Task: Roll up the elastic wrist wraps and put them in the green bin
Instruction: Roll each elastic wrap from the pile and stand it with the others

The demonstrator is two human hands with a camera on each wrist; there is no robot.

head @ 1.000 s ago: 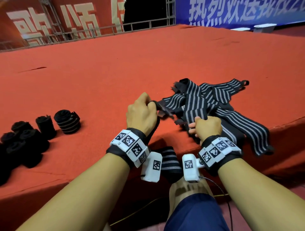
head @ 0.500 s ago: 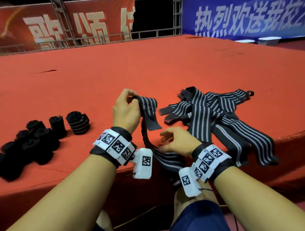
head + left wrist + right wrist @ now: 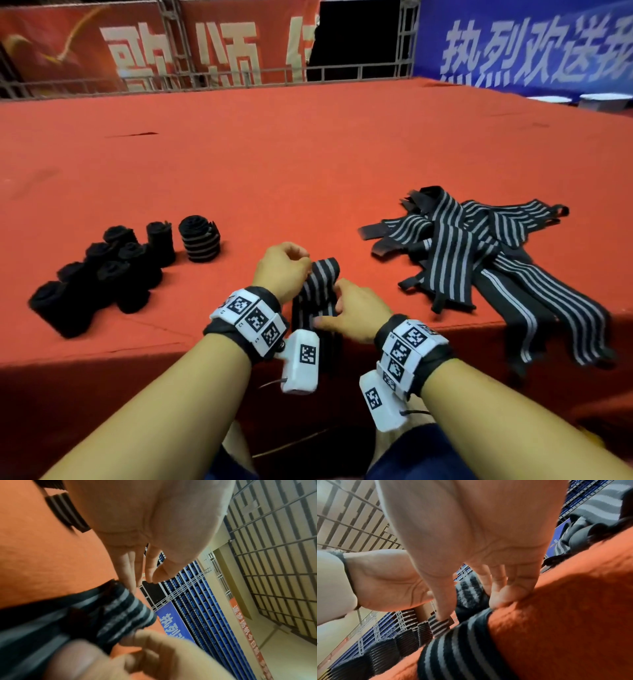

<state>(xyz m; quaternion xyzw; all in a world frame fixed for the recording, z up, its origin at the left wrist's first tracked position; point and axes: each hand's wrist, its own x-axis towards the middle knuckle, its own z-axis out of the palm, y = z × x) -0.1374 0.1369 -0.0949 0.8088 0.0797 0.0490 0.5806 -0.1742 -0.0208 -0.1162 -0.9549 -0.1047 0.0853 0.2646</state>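
Note:
A black wrist wrap (image 3: 317, 291) with grey stripes lies near the red platform's front edge, its lower part hanging over the edge. My left hand (image 3: 284, 270) holds its folded far end (image 3: 120, 612) with curled fingers. My right hand (image 3: 352, 311) holds the wrap just below that, thumb across it and fingers curled at its right edge (image 3: 458, 653). A loose pile of unrolled striped wraps (image 3: 479, 260) lies to the right. Several rolled wraps (image 3: 120, 270) stand to the left. No green bin is in view.
The red carpeted platform (image 3: 308, 154) stretches far back to a metal railing (image 3: 239, 75) with banners behind. Its front edge (image 3: 102, 349) drops off just before my wrists. Some of the pile's wraps (image 3: 565, 335) hang over that edge at the right.
My left hand has lowered the lifted wrap end down to the platform. My right hand has moved up onto the wrap close to the left hand.

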